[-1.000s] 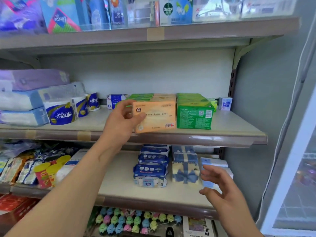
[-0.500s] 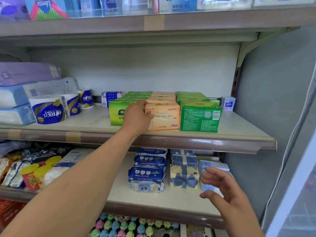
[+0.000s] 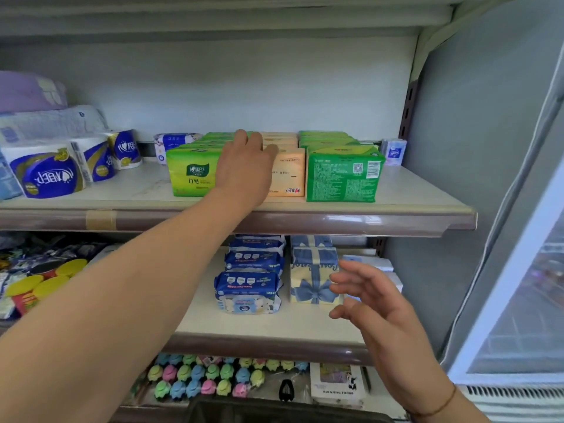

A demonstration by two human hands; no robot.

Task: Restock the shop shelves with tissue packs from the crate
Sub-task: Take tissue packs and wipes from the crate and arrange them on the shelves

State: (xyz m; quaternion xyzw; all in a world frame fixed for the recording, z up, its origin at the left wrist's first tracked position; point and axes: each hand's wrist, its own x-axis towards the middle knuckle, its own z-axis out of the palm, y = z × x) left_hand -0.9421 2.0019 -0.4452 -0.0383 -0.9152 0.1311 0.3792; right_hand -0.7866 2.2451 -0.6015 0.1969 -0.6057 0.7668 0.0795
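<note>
On the middle shelf (image 3: 396, 206), three rows of tissue packs side by side, running from near edge to far wall. At the front of the centre row, the orange tissue pack (image 3: 288, 175), upright and touching its neighbours: left green pack (image 3: 190, 172) on one side, right green pack (image 3: 341, 175) on the other. More orange and green packs lined up behind each.

Left hand (image 3: 244, 166) stretched out from the near left, back toward the camera, covering the seam between the left green pack and the orange tissue pack. Fingers out straight and a little spread, laid over the top edges of both packs; thumb hidden. Not curled round anything that shows.

Right hand (image 3: 375, 303) lower and nearer, hovering in front of the lower shelf (image 3: 274, 328). Fingers spread and loosely bent, holding nothing, touching nothing. Thin cord bracelet (image 3: 439, 407) round the wrist.

Further left on the middle shelf, wrapped toilet rolls (image 3: 45, 172) with blue labels, well apart from the packs. At the far right of that shelf, a small blue-and-white pack (image 3: 393, 151) against the wall.

On the lower shelf, stacked blue wet-wipe packs (image 3: 247, 288), and just right of them a box printed with a blue bow (image 3: 311, 279), partly behind the right hand's fingertips. Below, rows of small pastel-coloured items (image 3: 207, 377). At the right, a glass door (image 3: 518, 300).
</note>
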